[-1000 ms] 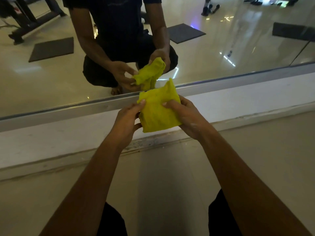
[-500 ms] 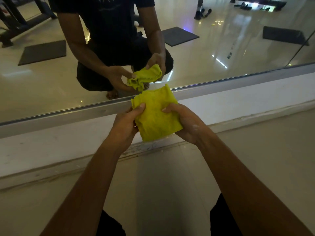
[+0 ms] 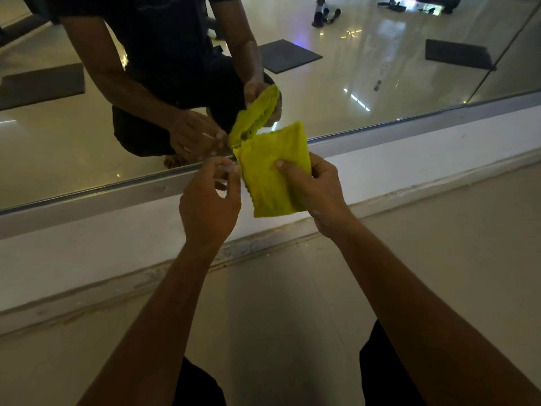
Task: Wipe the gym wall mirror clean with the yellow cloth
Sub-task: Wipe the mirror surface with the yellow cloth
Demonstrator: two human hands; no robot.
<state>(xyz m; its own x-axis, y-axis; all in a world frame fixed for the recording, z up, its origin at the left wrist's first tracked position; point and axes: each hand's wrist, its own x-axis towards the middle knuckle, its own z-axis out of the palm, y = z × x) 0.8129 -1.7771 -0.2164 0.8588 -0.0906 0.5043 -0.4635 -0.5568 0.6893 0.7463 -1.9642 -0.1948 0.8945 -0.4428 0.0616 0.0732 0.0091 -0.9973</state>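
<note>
The left hand [image 3: 209, 200] has just let go of the folded yellow cloth [image 3: 272, 174], fingers loosely curled beside it, while the right hand [image 3: 314, 191] alone pinches it near the mirror [image 3: 380, 83], probably ready for wiping.

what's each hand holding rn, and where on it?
Right hand grips the yellow cloth at its right edge, thumb on top. Left hand holds nothing.

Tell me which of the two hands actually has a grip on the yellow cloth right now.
The right hand: its thumb presses across the folded yellow cloth and its fingers curl behind it. The left hand sits beside the cloth's edge, fingers blurred.
</note>
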